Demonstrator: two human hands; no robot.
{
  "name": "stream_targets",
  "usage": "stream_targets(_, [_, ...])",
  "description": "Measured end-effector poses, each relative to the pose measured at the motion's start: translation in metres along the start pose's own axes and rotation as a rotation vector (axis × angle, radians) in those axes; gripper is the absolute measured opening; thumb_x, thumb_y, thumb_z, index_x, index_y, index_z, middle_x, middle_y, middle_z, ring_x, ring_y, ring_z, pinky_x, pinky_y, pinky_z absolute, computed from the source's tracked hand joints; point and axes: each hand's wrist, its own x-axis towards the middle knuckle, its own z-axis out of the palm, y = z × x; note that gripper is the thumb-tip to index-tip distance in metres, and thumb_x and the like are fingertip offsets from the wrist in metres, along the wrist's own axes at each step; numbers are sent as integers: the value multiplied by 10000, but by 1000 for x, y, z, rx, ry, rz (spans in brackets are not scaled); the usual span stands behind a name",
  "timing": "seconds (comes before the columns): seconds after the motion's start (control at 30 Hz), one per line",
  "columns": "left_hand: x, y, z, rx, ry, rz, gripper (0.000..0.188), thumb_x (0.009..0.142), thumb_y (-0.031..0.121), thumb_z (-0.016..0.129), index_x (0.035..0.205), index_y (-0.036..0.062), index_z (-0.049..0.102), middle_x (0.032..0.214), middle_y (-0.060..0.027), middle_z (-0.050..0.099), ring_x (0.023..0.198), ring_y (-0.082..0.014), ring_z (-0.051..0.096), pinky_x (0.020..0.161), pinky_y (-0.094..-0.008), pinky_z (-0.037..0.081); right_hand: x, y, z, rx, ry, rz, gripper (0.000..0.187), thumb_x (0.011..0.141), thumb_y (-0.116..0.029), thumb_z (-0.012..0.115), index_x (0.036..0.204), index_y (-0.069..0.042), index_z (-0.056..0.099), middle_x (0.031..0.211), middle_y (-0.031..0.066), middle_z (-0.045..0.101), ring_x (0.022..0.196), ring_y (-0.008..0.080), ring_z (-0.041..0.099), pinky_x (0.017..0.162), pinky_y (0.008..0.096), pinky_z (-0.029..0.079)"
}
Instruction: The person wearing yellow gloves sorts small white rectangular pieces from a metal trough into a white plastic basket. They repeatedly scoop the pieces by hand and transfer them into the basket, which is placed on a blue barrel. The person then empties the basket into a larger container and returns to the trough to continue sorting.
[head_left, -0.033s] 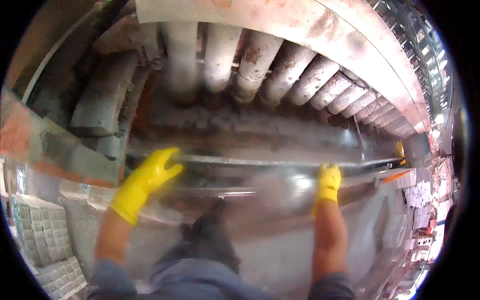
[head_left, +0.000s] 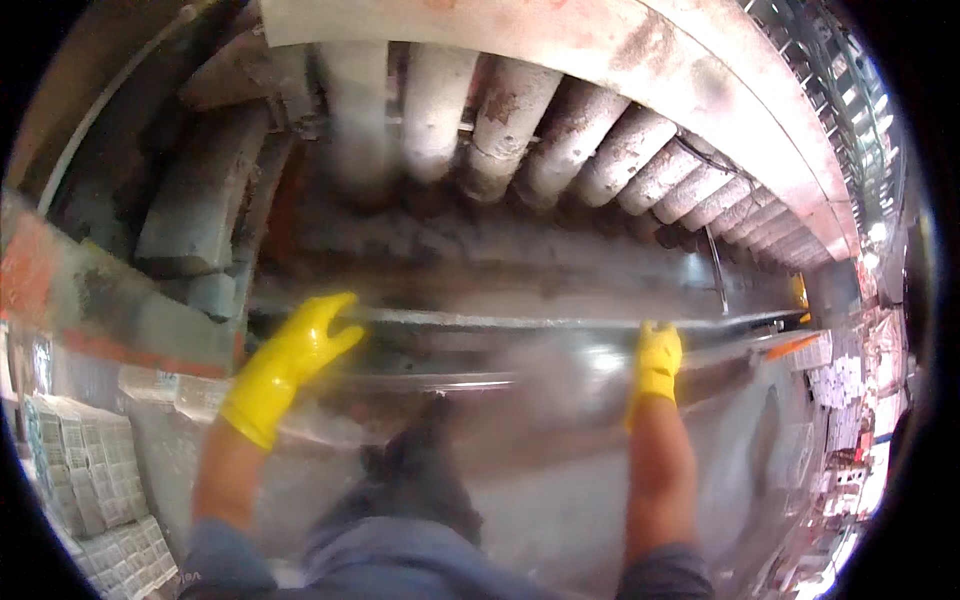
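In the head view, the long metal edge (head_left: 500, 321) runs nearer you than the rollers (head_left: 510, 130). Your left hand (head_left: 305, 338) gapes beside it; your right hand (head_left: 658, 360) curls there, grip unclear. Probably stiff, slick: hold it wide apart.

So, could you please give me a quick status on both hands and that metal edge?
Left gloved hand at metal edge, thumb parted from fingers. Right gloved hand at same edge, grip unclear. Row of cylinders beyond, apart from both hands.
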Motion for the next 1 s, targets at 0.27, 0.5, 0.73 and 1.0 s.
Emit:
stream_targets(0.27, [27, 3, -2, -110, 23, -5, 517, 909, 182, 768, 1380, 36, 611, 1308, -180, 668, 1187, -294, 649, 1047, -391, 491, 26, 20, 28, -39, 119, -111, 573, 887, -501, 656, 1254, -66, 713, 1221, 206, 716, 1156, 384, 668, 999, 475, 510])
stream_targets(0.5, [56, -17, -4, -104, -37, -65, 497, 929, 138, 747, 1385, 6, 600, 1309, -172, 682, 1199, -258, 657, 1046, -365, 496, 22, -38, 2, 4, -31, 37, 609, 896, -534, 628, 1238, -35, 695, 1238, 224, 703, 1169, 391, 661, 1003, 479, 508])
stream_targets(0.73, [87, -29, -12, -160, -56, -126, 457, 963, 84, 706, 1404, 42, 596, 1327, -137, 671, 1208, -228, 642, 1045, -338, 495, 40, -55, 6, -42, 18, 61, 588, 895, -532, 603, 1234, -62, 702, 1221, 201, 714, 1135, 403, 669, 980, 491, 512])
stream_targets(1.0, [111, -18, -30, -171, -97, -200, 440, 980, 106, 695, 1407, 51, 600, 1339, -134, 660, 1212, -218, 633, 1046, -336, 495, 62, -65, 9, -47, -2, 53, 635, 883, -562, 581, 1299, -94, 687, 1275, 192, 697, 1196, 389, 648, 1029, 479, 490])
